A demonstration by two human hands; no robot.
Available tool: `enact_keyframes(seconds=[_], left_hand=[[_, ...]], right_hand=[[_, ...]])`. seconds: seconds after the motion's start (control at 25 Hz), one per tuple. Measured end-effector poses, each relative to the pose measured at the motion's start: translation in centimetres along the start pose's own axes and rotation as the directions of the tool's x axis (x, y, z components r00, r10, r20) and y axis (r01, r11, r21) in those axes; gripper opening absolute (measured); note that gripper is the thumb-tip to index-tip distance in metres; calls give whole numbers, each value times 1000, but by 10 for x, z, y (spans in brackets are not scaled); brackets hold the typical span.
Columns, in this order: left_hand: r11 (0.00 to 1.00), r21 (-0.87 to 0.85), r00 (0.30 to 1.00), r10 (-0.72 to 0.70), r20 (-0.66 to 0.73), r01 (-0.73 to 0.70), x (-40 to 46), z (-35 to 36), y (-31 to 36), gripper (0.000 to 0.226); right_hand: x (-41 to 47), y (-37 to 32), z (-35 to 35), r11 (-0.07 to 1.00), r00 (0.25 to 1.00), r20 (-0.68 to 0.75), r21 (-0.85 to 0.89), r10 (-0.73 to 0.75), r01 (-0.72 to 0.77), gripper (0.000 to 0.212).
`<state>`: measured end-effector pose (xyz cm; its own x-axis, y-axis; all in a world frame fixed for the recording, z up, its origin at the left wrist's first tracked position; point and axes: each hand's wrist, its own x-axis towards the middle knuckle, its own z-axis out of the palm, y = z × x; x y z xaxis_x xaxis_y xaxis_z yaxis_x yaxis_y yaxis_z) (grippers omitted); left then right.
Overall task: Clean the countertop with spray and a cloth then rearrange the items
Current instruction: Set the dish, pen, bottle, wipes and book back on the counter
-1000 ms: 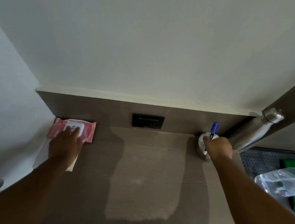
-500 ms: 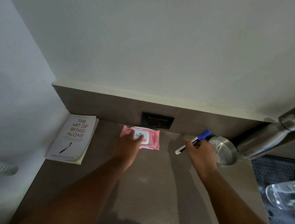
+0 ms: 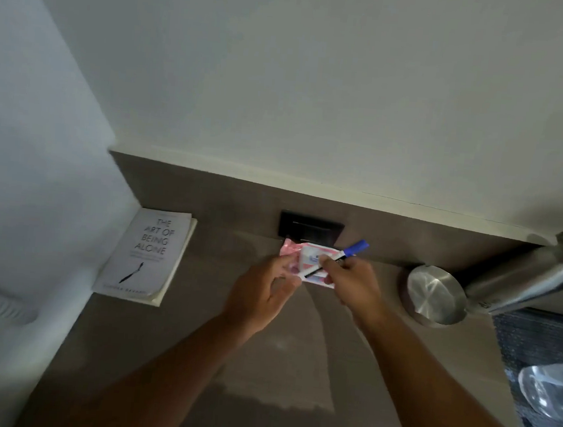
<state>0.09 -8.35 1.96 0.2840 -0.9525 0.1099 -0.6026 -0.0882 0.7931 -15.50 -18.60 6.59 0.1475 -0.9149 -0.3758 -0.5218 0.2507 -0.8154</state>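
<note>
A book lies flat in the back left corner of the countertop, its long side close along the left wall; the cover reads "The Art of Being Alone". Right of it, near the back edge and below a dark wall socket, is a pink pack of wipes. Whether the pack rests on the surface or is lifted clear cannot be told, since both hands cover its lower part. The left hand meets the pack's left end, fingers loosely curled and partly spread, thumb and forefinger at the pack's edge. The right hand is closed around a marker with a blue cap (cap pointing up and to the right, white barrel slanting down to the left across the front of the pack). Further right, near the back right corner, a round metal dish sits on the countertop, apart from the hands. A steel bottle appears just behind the dish at the right edge. Beyond the countertop's right edge lies a dark mat with a crumpled clear plastic item on it.
</note>
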Motion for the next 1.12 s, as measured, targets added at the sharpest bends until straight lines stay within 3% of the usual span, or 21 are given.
enact_keyframes(seconds=[0.16, 0.28, 0.4, 0.52, 0.64, 0.88, 0.96, 1.12], left_hand=[[968, -101, 921, -250, -297, 230, -40, -67, -32, 23], [925, -122, 853, -378, -361, 359, -60, -107, -62, 37], [890, 19, 799, -399, -450, 455, -71, -135, -91, 35], [820, 156, 760, -414, -501, 550, -73, -154, -112, 33], [764, 264, 763, -416, -495, 588, -66, -163, -126, 24], [713, 319, 752, -437, -494, 624, -56, -168, -134, 22], [715, 320, 754, -438, -490, 622, -55, -169, -135, 23], [692, 343, 752, -454, -477, 635, -49, -173, -132, 26]], right_hand=[[-6, -53, 108, 996, 954, 298, 79, 7, -32, 44], [-13, -84, 181, 982, 876, 478, 127, 61, -138, 36], [-19, -106, 241, 976, 809, 575, 72, 126, -204, 18], [-18, -113, 280, 973, 789, 581, -26, 202, -230, 20], [-14, -113, 302, 973, 796, 561, -92, 226, -211, 29], [-7, -116, 298, 968, 859, 491, -251, 148, -24, 40], [-12, -121, 272, 979, 878, 467, -205, 107, -9, 54], [-31, -145, 167, 983, 911, 367, 73, -186, 171, 59]])
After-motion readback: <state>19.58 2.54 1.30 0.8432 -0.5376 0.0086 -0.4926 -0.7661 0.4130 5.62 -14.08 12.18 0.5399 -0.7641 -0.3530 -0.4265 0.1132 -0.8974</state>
